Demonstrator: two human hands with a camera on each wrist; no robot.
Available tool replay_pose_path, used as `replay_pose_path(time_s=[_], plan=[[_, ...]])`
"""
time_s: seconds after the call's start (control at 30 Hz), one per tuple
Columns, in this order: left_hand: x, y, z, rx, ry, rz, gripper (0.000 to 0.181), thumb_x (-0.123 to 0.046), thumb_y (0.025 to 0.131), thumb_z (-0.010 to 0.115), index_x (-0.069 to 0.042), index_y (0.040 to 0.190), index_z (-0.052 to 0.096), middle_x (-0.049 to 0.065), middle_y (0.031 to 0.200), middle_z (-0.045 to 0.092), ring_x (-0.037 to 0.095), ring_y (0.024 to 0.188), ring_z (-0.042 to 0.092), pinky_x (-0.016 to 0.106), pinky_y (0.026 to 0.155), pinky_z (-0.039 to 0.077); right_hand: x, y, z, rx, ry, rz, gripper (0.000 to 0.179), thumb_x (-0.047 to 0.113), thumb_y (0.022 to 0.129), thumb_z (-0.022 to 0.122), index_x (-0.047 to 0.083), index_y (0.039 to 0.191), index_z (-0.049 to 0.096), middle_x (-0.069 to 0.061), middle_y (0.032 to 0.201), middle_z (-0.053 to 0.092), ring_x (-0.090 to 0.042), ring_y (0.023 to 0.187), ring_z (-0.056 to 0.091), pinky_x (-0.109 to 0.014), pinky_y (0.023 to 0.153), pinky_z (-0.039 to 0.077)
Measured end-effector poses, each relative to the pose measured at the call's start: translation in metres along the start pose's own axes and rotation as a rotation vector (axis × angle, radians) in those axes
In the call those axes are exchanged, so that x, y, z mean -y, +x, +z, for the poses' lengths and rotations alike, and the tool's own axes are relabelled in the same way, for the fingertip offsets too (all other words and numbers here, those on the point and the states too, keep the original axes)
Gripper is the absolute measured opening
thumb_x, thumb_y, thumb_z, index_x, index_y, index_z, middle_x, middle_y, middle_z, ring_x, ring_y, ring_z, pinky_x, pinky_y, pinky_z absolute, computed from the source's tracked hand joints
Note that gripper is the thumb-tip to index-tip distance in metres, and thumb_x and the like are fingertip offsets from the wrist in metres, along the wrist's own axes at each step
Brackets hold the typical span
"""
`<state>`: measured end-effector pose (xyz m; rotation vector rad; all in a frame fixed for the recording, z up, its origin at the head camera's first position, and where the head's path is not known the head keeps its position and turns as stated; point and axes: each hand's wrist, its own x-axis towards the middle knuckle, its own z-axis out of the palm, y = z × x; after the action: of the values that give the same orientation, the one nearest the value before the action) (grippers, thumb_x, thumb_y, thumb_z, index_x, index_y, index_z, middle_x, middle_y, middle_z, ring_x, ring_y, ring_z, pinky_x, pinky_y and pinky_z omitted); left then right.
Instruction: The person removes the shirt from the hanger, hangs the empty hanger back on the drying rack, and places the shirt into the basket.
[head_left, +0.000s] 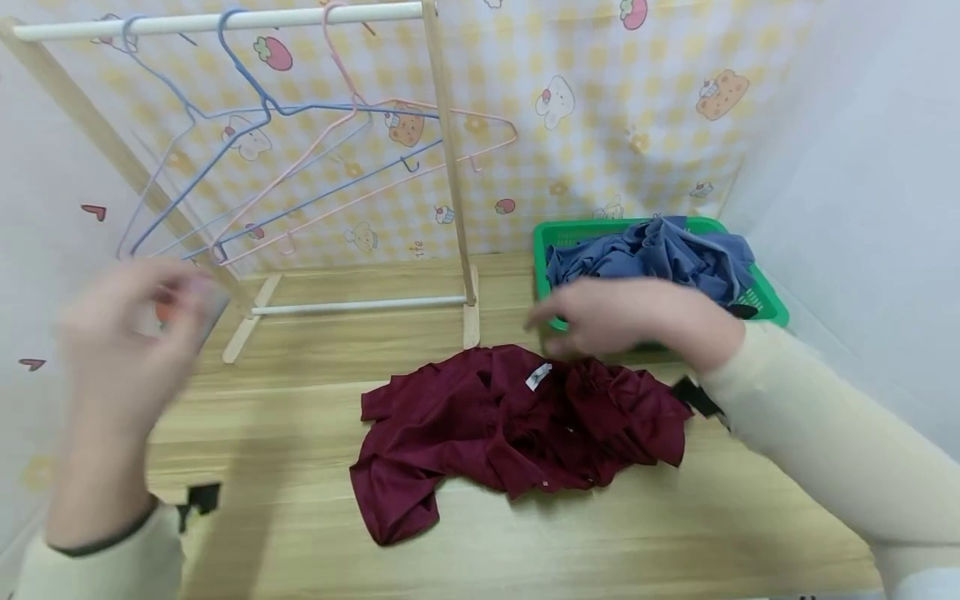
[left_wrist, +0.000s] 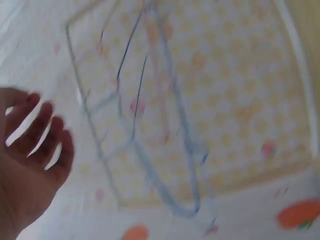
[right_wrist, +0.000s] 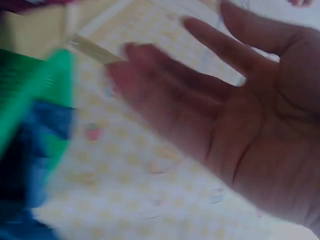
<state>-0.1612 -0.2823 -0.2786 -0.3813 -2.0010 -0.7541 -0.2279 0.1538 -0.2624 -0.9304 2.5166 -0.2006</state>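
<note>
A maroon short-sleeved garment (head_left: 450, 442) with a white neck label lies rumpled on the wooden tabletop. Above its far edge is my right hand (head_left: 615, 315), blurred and holding nothing; in the right wrist view its fingers (right_wrist: 165, 120) are extended, only slightly bent. My left hand (head_left: 123, 342) is raised at the left, in front of the hangers' lower left ends. Its fingers bend loosely around air, and in the left wrist view the hand (left_wrist: 35, 170) grips nothing. On the rack's rod (head_left: 172, 25) hang a blue hanger (head_left: 251, 83), a pink hanger (head_left: 344, 71) and a pale blue-violet hanger.
Beyond my right hand, a green basket (head_left: 772, 308) holds crumpled blue clothing (head_left: 660, 254). The rack's wooden upright (head_left: 452, 167) and foot (head_left: 471, 325) stand between hangers and basket. A patterned cloth (head_left: 600, 150) covers the back; white walls close both sides.
</note>
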Motion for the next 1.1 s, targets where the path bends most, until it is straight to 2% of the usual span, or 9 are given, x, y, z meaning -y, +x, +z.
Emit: replay_pose_path(time_s=[0.1,0.2,0.27,0.33,0.47,0.6,0.77,0.93,1.1], plan=[[-0.014,-0.039,0.026,0.426,0.022,0.067,0.016,-0.009,0.094,0.076,-0.001,0.108,0.077,0.011,0.109,0.075,0.007,0.106,0.065,0.025,0.095,0.052,-0.022,-0.017,0.042,0.058,-0.022,0.068,0.059,0.033,0.103,0.072,0.011,0.155,0.054,-0.017,0.149,0.061,-0.038,0.139,0.057,-0.056,0.112,0.051],[-0.023,-0.073,0.052,0.811,0.078,-0.010,0.039,-0.020,0.096,0.080,-0.010,0.132,0.071,0.016,0.139,0.065,0.036,0.129,0.059,0.055,0.104,0.054,-0.049,-0.029,0.080,0.045,0.026,0.190,0.086,0.051,0.095,0.076,0.007,0.162,0.043,-0.029,0.156,0.050,-0.049,0.144,0.050,-0.064,0.113,0.047],[-0.027,-0.091,0.068,0.983,0.102,-0.044,0.055,-0.030,0.096,0.080,-0.011,0.145,0.063,0.020,0.152,0.055,0.047,0.140,0.050,0.068,0.108,0.048,-0.063,-0.034,0.104,0.029,0.078,0.264,0.103,0.062,0.091,0.077,0.005,0.165,0.034,-0.037,0.159,0.041,-0.056,0.145,0.046,-0.069,0.112,0.045],[-0.030,-0.105,0.082,1.120,0.123,-0.073,0.072,-0.036,0.094,0.082,-0.013,0.155,0.053,0.021,0.163,0.045,0.050,0.148,0.042,0.071,0.111,0.046,-0.073,-0.036,0.126,0.000,0.116,0.311,0.113,0.068,0.088,0.076,0.004,0.167,0.028,-0.042,0.161,0.034,-0.061,0.145,0.042,-0.071,0.112,0.044],[-0.037,-0.124,0.101,1.327,0.168,-0.142,0.099,-0.038,0.087,0.089,-0.018,0.167,0.035,0.020,0.175,0.024,0.054,0.159,0.025,0.076,0.113,0.040,-0.077,-0.036,0.157,-0.089,0.113,0.344,0.118,0.071,0.085,0.077,0.001,0.166,0.027,-0.044,0.158,0.035,-0.066,0.141,0.041,-0.072,0.108,0.046],[-0.038,-0.135,0.111,1.405,0.205,-0.205,0.113,-0.035,0.081,0.094,-0.023,0.171,0.025,0.021,0.178,0.017,0.055,0.160,0.021,0.078,0.112,0.039,-0.075,-0.036,0.172,-0.162,0.070,0.420,0.119,0.071,0.082,0.080,0.000,0.163,0.031,-0.045,0.154,0.037,-0.069,0.138,0.041,-0.074,0.100,0.050],[-0.035,-0.142,0.113,1.402,0.200,-0.229,0.117,-0.038,0.080,0.094,-0.023,0.171,0.022,0.027,0.175,0.021,0.056,0.155,0.032,0.071,0.109,0.046,-0.071,-0.037,0.176,-0.154,0.059,0.498,0.122,0.072,0.080,0.080,-0.001,0.164,0.029,-0.050,0.149,0.039,-0.069,0.135,0.044,-0.074,0.095,0.053],[-0.031,-0.144,0.113,1.387,0.162,-0.202,0.113,-0.039,0.083,0.092,-0.022,0.171,0.023,0.028,0.173,0.027,0.054,0.156,0.031,0.067,0.110,0.048,-0.071,-0.035,0.177,-0.145,0.095,0.494,0.121,0.066,0.082,0.083,-0.004,0.163,0.028,-0.050,0.146,0.042,-0.065,0.131,0.052,-0.070,0.098,0.054],[-0.031,-0.144,0.114,1.374,0.143,-0.187,0.111,-0.037,0.083,0.093,-0.019,0.170,0.026,0.026,0.171,0.030,0.054,0.156,0.031,0.067,0.111,0.048,-0.069,-0.030,0.177,-0.157,0.163,0.437,0.104,0.047,0.087,0.086,-0.012,0.155,0.035,-0.046,0.136,0.051,-0.053,0.119,0.064,-0.061,0.097,0.057]])
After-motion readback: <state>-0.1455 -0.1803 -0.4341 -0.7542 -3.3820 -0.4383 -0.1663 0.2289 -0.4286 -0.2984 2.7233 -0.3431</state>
